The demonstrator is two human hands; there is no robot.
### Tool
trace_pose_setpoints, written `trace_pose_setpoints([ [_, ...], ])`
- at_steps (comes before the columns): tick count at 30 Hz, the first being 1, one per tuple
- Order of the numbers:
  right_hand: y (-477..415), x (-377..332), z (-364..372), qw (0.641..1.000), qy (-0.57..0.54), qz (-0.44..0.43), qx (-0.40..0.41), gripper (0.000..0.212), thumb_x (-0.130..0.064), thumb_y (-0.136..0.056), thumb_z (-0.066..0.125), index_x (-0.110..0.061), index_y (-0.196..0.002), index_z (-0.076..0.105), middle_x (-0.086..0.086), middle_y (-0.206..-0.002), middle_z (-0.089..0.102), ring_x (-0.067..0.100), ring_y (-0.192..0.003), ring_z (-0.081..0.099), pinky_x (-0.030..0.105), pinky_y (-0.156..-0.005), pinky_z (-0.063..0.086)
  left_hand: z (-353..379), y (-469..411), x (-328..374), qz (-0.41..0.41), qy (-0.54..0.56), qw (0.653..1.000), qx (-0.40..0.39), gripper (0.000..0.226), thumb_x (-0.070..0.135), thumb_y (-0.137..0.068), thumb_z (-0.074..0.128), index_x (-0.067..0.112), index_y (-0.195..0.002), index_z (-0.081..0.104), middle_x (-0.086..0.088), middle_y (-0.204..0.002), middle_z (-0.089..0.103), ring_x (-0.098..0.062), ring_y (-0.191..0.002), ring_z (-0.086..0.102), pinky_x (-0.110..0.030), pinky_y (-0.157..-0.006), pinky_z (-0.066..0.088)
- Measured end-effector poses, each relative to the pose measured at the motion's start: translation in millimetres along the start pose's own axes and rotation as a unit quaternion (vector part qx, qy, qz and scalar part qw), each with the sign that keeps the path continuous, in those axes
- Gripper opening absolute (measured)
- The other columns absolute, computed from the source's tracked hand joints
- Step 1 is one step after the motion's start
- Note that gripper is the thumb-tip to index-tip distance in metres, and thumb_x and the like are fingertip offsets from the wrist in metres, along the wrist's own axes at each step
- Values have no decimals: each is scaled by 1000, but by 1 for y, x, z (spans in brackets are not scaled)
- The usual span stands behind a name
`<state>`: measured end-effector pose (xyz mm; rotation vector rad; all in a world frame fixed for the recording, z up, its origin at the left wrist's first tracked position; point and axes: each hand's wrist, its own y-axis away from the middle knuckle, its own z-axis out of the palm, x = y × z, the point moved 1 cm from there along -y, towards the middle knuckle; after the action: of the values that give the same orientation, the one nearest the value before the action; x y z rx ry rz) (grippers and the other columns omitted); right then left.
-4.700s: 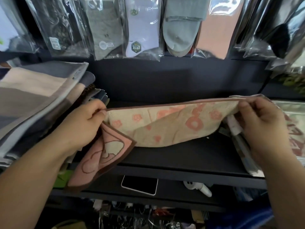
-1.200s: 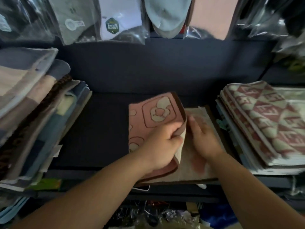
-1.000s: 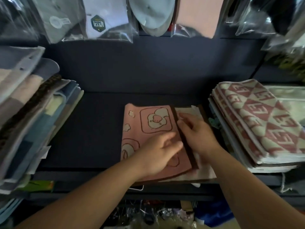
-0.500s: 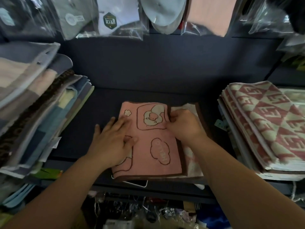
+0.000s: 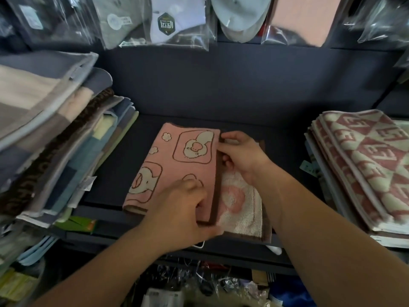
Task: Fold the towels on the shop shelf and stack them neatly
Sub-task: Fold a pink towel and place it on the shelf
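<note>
L hand, nearest, fingers bent w/ thumb at the edge: pinches the near corner of the folded pink brown-edged cartoon towel. Forearm comes in from lower left. R hand, farther back, curls its fingers round the brown edge at the flap's far end; forearm comes from lower right. Towel lies mid dark shelf board, pink flap over paler underside. Leaning pile of grey, beige & blue towels at left, stack of red-and-cream diamond-pattern towels at right, both apart from it. Bagged socks hang above, behind.
</note>
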<state>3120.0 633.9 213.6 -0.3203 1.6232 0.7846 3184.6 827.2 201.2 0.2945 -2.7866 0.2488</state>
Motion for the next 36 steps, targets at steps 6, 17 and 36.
trace_pose_setpoints([
  [6,-3,8,-2,993,97,-22,-55,28,-19,-97,64,-20,-124,68,-5,-119,69,14,-108,65,23,-69,50,6,5,-13,38,59,997,21,27,48,-75,68,25,-90,69,15,-91,57,-7,-86,53,-34,-71,53],
  [17,28,-46,-28,982,-7,-183,-55,23,-13,-97,63,-13,-118,72,3,-108,77,14,-98,74,25,-80,59,-44,1,25,64,71,960,262,15,16,-89,64,9,-77,68,7,-71,57,-10,-64,51,-26,-56,42],
  [36,25,30,-87,984,149,-60,75,39,-16,-91,72,-19,-129,65,-12,-106,63,5,-94,66,16,-71,57,44,-24,58,126,63,990,-19,54,70,-84,56,18,-89,74,7,-81,59,-10,-77,54,-33,-65,50],
])
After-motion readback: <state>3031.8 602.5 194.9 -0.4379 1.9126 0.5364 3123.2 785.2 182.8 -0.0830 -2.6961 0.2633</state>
